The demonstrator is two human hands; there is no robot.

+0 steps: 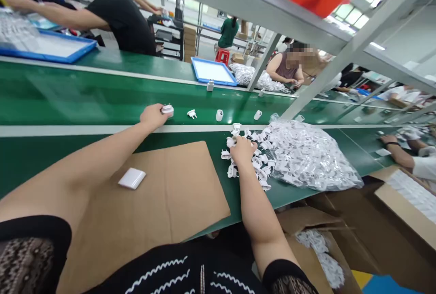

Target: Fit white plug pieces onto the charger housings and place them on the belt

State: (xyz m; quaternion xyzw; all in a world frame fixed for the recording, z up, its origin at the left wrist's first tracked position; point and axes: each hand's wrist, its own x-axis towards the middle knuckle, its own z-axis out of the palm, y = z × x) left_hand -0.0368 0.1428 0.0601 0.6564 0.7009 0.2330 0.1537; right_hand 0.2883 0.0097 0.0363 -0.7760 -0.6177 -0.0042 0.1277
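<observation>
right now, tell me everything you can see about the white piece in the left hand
The white plug piece is small, glossy plastic by its look, rounded. It sits at the fingertips of the left hand, low over the green conveyor belt, at the head of a row of similar white pieces. Whether it touches the belt cannot be told, and its finer parts are too small to make out.

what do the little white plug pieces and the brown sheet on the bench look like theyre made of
White plug pieces: likely moulded plastic, smooth with a slight gloss; the right hand rests on them. Brown sheet: looks like cardboard, flat, matte, with cut edges.
</observation>
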